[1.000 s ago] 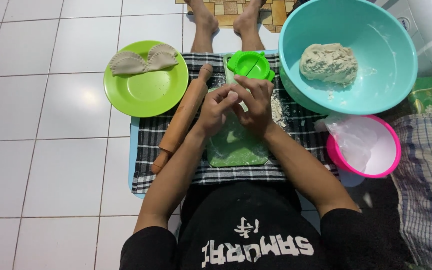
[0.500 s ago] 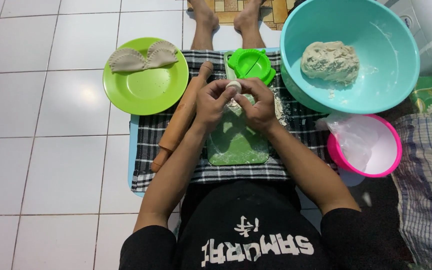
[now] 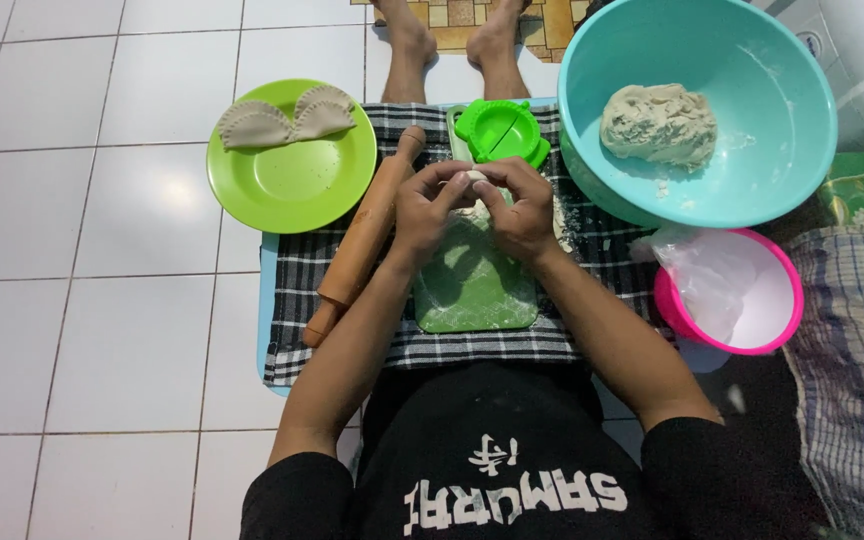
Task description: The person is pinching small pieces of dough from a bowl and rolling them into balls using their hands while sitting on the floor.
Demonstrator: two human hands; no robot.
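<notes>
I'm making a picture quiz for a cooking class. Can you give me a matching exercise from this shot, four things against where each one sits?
Things:
1. dough lump
2. folded pastries
3. rolling pin
4. small dough piece

Places:
A. on the green plate
B. between the fingertips of the left hand and right hand
C. in the teal bowl
D. lying on the checked cloth, left of the green board

Pairs: 1-C, 2-A, 3-D, 4-B

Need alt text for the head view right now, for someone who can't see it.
Both hands, left hand and right hand, pinch a small dough piece above a green board on a checked cloth. A rolling pin lies left; a green plate holds two pastries.
</notes>
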